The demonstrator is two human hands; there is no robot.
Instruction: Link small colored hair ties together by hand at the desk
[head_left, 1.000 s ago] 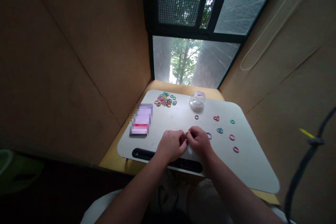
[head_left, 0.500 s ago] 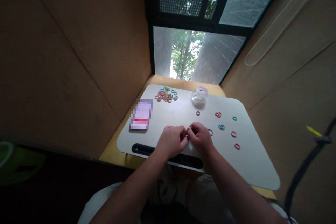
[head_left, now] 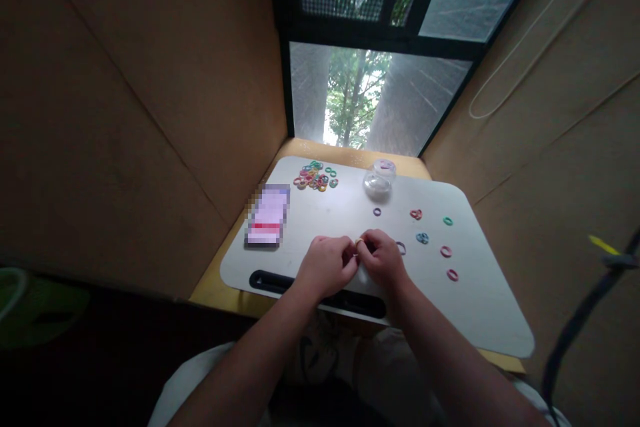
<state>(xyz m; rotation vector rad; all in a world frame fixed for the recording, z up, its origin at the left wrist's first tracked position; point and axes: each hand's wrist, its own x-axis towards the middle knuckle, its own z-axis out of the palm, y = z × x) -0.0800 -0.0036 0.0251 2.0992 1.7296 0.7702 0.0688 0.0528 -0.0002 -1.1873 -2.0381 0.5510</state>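
Above the near part of the white lap table [head_left: 300, 227], my left hand [head_left: 327, 267] and my right hand [head_left: 383, 260] meet fingertip to fingertip. Both are closed in a pinch around a small yellowish hair tie [head_left: 359, 241], mostly hidden by the fingers. Just right of my right hand lies a purple hair tie [head_left: 401, 248], partly covered by it. Another purple hair tie [head_left: 377, 212] is farther back. To the right are red hair ties [head_left: 416, 214], a blue cluster [head_left: 423, 238], a green one [head_left: 447, 221] and two pink ones [head_left: 446, 251].
A mixed pile of coloured hair ties [head_left: 314, 177] lies at the back left. Beside it, nearer me, is a phone [head_left: 269, 217] with a blurred screen. A clear plastic jar [head_left: 377, 183] stands at the back. A black slot [head_left: 360, 303] runs along the near edge.
The whole scene has shifted slightly upward as the camera tilted. My hands keep the same pinch, with barely any finger movement; the loose hair ties stay in place on the table.
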